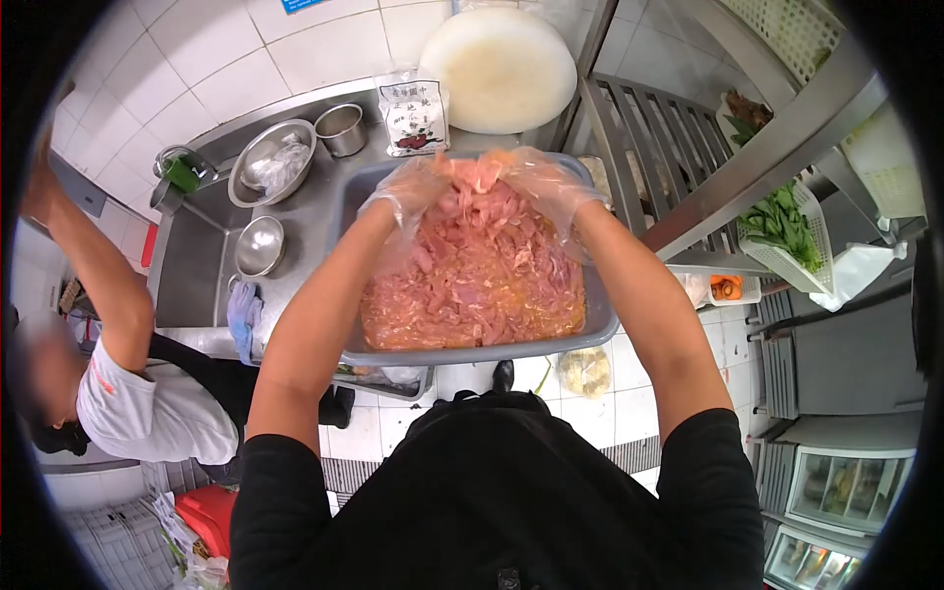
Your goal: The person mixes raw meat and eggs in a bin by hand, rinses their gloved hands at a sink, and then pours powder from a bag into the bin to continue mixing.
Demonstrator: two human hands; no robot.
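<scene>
A grey plastic tub (pixel 492 353) holds a deep layer of sliced raw meat (pixel 472 285) in an orange-yellow liquid. My left hand (pixel 408 189) and my right hand (pixel 543 185) both wear loose clear plastic gloves. At the far side of the tub they grip a clump of the meat slices between them, raised above the rest, with strips hanging down. The fingertips are partly covered by meat and glove plastic. Just beyond the hands stands a white printed bag (pixel 413 116).
A round cutting board (pixel 500 71) leans on the tiled wall. Steel bowls (pixel 261 246) and a pot (pixel 340 130) sit left, by a sink (pixel 192 280). A co-worker (pixel 147 403) stands left with an arm raised. Right is a metal rack (pixel 757 147) with a basket of greens (pixel 787 228).
</scene>
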